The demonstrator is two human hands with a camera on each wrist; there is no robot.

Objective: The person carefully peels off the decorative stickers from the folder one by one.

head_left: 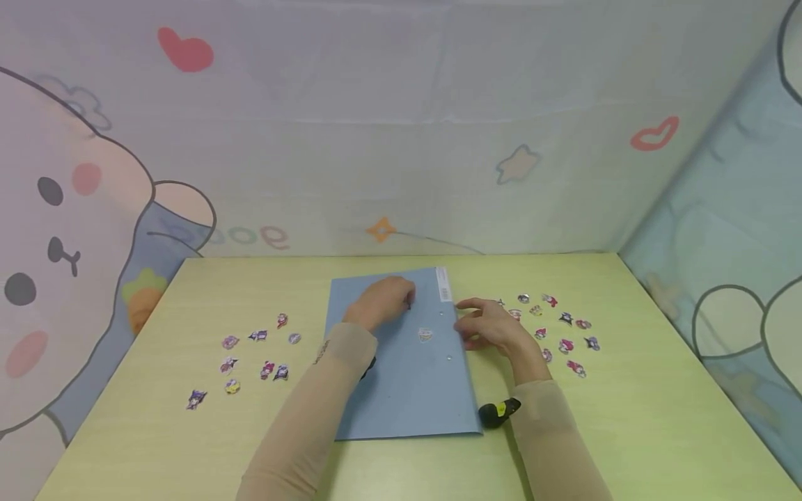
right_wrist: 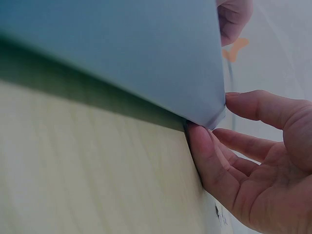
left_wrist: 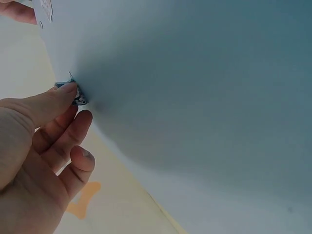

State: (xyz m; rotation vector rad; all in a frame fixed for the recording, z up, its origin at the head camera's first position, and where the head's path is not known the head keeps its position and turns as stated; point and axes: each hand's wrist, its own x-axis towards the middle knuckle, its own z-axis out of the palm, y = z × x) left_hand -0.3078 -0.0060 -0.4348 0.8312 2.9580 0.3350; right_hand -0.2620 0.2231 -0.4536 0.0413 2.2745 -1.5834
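A flat blue folder (head_left: 407, 390) lies on the table, with a barcode label (head_left: 443, 285) at its top right and a small sticker (head_left: 425, 335) on its face. Over its upper part, my left hand (head_left: 382, 303) pinches a small dark-blue patterned sticker (left_wrist: 79, 97) between thumb and fingers. My right hand (head_left: 491, 325) holds the folder's right edge; in the right wrist view the thumb is on top and the other fingers are at and below the edge. That edge stands slightly above the tabletop there.
Several loose cartoon stickers (head_left: 267, 369) are spread left of the folder, and several more (head_left: 566, 345) lie to its right. The yellowish table (head_left: 645, 417) ends at a printed cloth backdrop (head_left: 388, 160). A black wrist device (head_left: 498, 412) sits by my right cuff.
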